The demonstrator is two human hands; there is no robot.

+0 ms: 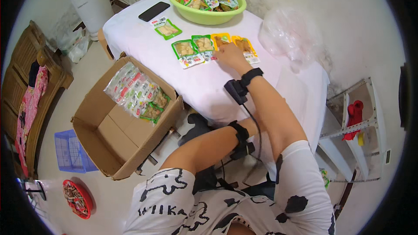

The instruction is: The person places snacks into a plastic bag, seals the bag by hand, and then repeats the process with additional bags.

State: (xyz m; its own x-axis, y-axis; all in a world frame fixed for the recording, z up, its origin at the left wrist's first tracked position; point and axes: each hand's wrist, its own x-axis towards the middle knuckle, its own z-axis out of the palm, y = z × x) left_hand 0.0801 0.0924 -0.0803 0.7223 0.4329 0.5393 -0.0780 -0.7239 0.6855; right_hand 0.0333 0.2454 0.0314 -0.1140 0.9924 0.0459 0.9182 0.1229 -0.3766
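Snack packets (204,45) lie in a row on the white counter (143,48) at upper centre. Left of them sits a cardboard box (117,135). The right hand (230,54) rests flat, fingers spread, on the orange packets (230,41). The left hand is hidden below the counter edge, so I cannot tell its state.

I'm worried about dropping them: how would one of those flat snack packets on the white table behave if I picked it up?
The snack packets lie flat and thin, so probably light and a bit floppy. Their glossy film looks slippery. The right hand rests on one, likely to slide it.
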